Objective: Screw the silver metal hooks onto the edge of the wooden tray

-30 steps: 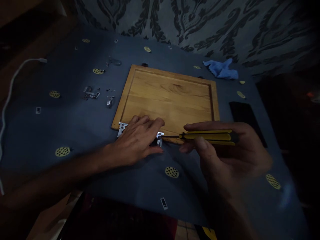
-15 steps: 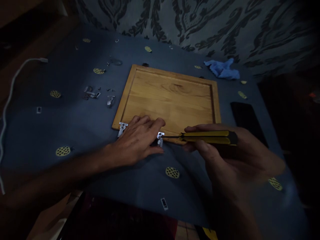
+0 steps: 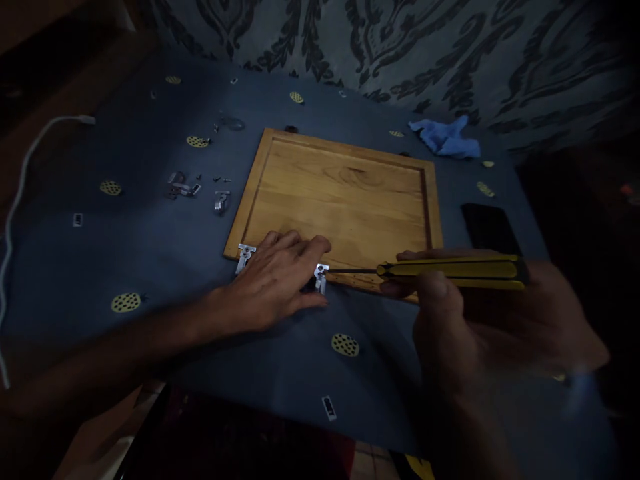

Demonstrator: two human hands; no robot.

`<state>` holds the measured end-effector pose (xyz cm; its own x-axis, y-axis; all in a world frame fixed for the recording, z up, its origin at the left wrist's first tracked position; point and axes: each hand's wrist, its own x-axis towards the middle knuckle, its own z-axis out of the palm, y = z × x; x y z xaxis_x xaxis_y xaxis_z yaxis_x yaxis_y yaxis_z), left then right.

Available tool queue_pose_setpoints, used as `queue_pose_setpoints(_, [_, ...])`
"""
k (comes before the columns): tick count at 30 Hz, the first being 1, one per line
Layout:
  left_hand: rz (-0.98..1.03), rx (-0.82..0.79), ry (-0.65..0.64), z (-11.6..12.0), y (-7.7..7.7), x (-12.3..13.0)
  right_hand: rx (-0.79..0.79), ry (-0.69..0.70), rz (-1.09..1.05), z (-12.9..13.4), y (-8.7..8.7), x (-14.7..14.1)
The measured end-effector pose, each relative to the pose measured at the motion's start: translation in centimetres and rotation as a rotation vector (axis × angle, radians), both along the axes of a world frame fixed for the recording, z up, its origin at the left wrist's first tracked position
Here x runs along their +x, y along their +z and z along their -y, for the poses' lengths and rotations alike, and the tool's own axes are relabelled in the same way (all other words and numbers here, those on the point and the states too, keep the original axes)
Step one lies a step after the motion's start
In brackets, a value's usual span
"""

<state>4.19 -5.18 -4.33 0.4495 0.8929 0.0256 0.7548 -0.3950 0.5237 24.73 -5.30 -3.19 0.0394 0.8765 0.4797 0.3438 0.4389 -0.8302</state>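
Note:
A framed wooden panel (image 3: 330,193) lies on the table, with two metal hinges along its near edge. Between the left hinge (image 3: 245,256) and the right hinge (image 3: 321,277) rests my left hand (image 3: 277,277), its fingers apart over the panel's edge and its thumb stretched out below the right hinge. My right hand (image 3: 480,313) is closed around the yellow-and-black handle of a screwdriver (image 3: 450,269). Its thin shaft points left, almost level, and the tip is at the right side of the right hinge; whether they touch I cannot tell.
Left of the panel lie a loose hinge (image 3: 221,202), more metal hardware (image 3: 183,186) and several small screws (image 3: 217,179). A blue cloth (image 3: 447,138) sits at the back right, a black flat object (image 3: 490,227) at the right. A white cable (image 3: 23,180) runs down the left side.
My right hand has moved to the right with the screwdriver, and the tip has drawn from over the right hinge to its side. My left hand and the panel have stayed still.

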Motion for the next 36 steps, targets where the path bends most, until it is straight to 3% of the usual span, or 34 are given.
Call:
queue_pose_setpoints(3, [0.009,0.008,-0.004,0.1,-0.2,-0.1,0.089,-0.045,-0.002,-0.1,-0.1,-0.2])
queue_pose_setpoints(11, [0.006,-0.005,-0.004,0.0,0.0,-0.1,0.061,-0.064,0.064,-0.3,-0.8,-0.3])
queue_pose_setpoints(21, [0.019,0.028,-0.004,-0.1,-0.4,-0.1,0.039,0.117,0.091,-0.3,1.0,-0.3])
queue_pose_setpoints(29, [0.014,0.006,0.006,-0.1,-0.4,-0.1,-0.090,0.382,0.185,-0.5,2.5,0.3])
queue_pose_setpoints(36, [0.030,0.039,0.016,-0.1,-0.7,0.0,-0.002,0.324,0.221,-1.2,3.0,-0.9])
